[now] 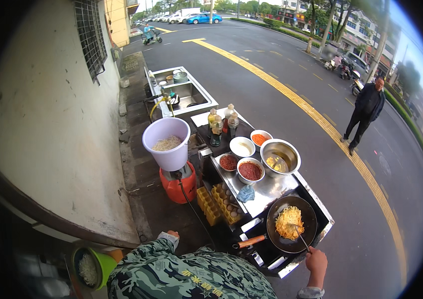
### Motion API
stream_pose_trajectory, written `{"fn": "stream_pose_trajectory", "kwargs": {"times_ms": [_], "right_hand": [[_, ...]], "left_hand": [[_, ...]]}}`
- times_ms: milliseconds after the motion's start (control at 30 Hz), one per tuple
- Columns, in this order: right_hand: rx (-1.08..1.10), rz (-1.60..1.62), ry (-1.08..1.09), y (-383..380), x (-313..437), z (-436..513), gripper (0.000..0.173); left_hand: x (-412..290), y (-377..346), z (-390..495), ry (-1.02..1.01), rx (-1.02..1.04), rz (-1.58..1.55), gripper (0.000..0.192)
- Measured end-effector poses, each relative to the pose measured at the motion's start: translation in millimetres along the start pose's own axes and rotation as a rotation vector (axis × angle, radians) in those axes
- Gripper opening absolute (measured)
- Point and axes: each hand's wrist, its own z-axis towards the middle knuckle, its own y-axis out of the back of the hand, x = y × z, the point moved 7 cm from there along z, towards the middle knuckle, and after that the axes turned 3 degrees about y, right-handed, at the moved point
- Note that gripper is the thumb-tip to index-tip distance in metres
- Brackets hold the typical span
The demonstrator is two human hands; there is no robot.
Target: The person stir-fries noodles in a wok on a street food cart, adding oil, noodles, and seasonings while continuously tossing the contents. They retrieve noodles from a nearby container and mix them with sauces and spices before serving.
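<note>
My right hand [316, 259] grips the thin handle of a metal cooking utensil [302, 239]. Its working end rests in a heap of noodles [289, 221], which look yellow and orange. They lie in a dark wok [273, 238] on the cart's stove, and the wok's wooden handle [251, 241] points left. Apart from the wok, my left hand [174, 234] hangs at my side near the wall. Little of it shows beyond the sleeve, so its fingers are hard to make out.
A blue cloth [246, 193] lies on the steel top, beyond it a bowl of red sauce [250, 170], a steel basin [293, 157] and sauce bottles [217, 130]. A purple bucket [170, 160] stands on a red gas cylinder [177, 188]. Egg trays [208, 205] sit below. A person [364, 108] stands right.
</note>
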Motion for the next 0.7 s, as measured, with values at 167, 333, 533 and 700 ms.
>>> {"fn": "stream_pose_trajectory", "kwargs": {"times_ms": [167, 333, 533, 700], "right_hand": [[-0.089, 0.02, -0.089, 0.2, -15.8, -8.1, 0.037], [-0.011, -0.006, 0.103, 15.8, -1.9, 22.1, 0.043], [0.056, 0.018, -0.002, -39.2, -11.2, 35.2, 0.047], [0.063, 0.017, 0.061, 28.7, 12.5, -17.3, 0.044]], "left_hand": [[5.0, 7.9, -73.8, 0.018, 0.114, -0.341, 0.056], [-9.4, -59.7, -37.6, -0.33, -0.013, -0.031, 0.033], [-172.4, -13.1, -126.8, -0.449, 0.48, -0.891, 0.021], [-291.0, 24.4, -234.0, -0.594, 0.807, -0.848, 0.035]]}}
